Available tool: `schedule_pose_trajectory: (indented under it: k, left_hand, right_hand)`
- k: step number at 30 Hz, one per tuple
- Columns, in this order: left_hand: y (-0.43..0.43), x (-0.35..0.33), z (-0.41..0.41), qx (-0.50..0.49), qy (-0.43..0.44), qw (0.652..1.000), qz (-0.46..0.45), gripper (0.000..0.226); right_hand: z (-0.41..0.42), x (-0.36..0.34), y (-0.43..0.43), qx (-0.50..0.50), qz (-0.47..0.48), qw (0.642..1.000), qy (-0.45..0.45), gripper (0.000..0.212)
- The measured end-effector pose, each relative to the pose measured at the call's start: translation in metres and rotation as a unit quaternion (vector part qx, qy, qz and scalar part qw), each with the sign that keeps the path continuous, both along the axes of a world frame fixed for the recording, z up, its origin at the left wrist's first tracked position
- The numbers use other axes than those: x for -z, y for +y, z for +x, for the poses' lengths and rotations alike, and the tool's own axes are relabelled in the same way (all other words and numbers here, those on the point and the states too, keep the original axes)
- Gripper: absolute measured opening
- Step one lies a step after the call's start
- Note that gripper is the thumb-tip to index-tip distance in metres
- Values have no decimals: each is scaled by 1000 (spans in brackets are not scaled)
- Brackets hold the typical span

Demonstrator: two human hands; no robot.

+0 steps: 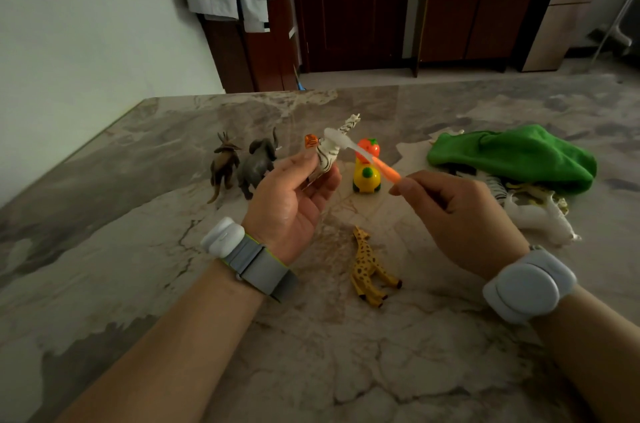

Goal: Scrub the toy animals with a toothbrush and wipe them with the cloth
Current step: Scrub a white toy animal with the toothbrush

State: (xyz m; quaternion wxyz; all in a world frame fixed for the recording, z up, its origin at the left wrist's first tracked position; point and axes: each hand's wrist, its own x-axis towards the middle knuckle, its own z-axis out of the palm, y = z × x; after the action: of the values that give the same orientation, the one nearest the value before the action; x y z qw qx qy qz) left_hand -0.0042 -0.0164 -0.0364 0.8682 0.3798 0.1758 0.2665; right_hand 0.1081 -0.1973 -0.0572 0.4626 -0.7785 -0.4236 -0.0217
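Note:
My left hand (294, 197) grips a white striped zebra toy (330, 150) above the marble table (138, 249), its head pointing up and away. My right hand (453, 207) pinches the orange handle of a toothbrush (367, 155), whose white head lies against the zebra's back. A green cloth (519, 155) is bunched at the right. A yellow spotted giraffe (369, 266) lies on its side between my wrists. A brown antelope (225, 166) and a grey elephant (258, 162) stand at the left.
A yellow toy with an orange tomato top (367, 169) stands behind the toothbrush. Several more animals, including a white one (540, 218), lie heaped under the cloth's near edge. A small orange object (310, 140) shows behind the zebra. The table's far edge meets cabinets and a door.

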Motion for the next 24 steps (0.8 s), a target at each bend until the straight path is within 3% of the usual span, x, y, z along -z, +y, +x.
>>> schedule_pose_trajectory:
  k: [3,8,15,21,24]
  left_hand:
    - [1,0,0,-3,2,1000,4,19]
    - [0,0,0,-5,-6,1000,-1,18]
    - [1,-1,0,-5,-2,1000,-8,22]
    - [3,0,-1,-3,-6,1000,-2,18]
    - [2,0,-1,-2,-6,1000,0,17]
  right_hand:
    - [3,0,1,16,10,1000,-2,26]
    - [-4,0,1,-37,-32,999,7,25]
    - [4,0,0,49,39,998,-25,24]
    - [-1,1,2,-1,-1,1000,-6,24]
    - [0,0,0,24,13,999,-17,24]
